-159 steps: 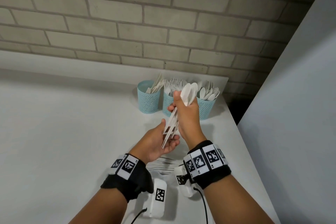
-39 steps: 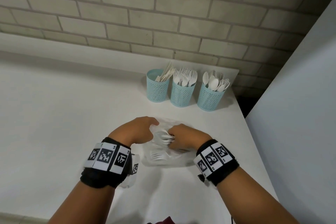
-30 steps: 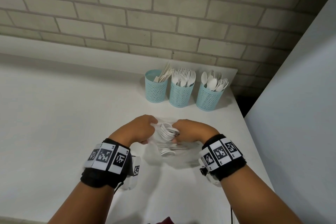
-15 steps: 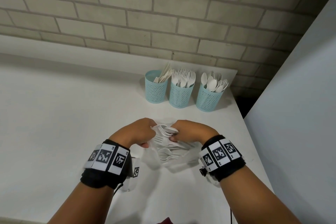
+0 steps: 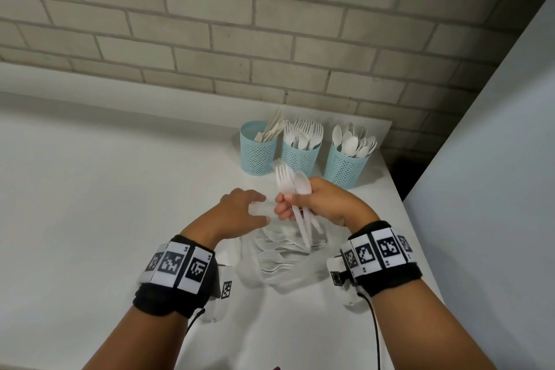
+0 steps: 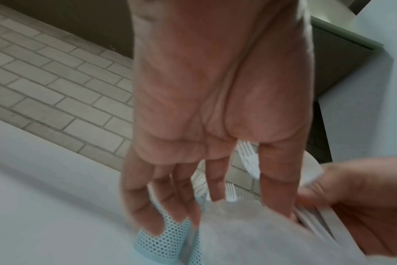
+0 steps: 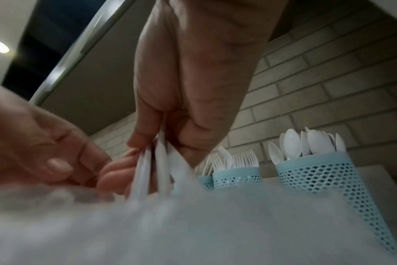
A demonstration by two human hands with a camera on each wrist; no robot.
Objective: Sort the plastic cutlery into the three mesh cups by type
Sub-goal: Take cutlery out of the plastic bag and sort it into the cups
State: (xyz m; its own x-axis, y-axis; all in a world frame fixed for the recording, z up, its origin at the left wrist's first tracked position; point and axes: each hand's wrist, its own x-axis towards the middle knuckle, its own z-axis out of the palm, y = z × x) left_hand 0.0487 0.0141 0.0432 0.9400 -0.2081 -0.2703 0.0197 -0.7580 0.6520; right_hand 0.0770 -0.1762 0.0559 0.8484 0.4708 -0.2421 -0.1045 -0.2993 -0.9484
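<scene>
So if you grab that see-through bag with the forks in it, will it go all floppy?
Probably. The clear bag looks thin and crumpled, so it would likely sag. The cutlery left inside could slide and shift. It is probably light, since the left hand steadies it with fingertips alone.

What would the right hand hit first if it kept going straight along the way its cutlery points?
Probably the middle mesh cup, the fork one: the right hand holds its cutlery bunch aimed up toward it. Depth is unclear; it might pass above the rim.
</scene>
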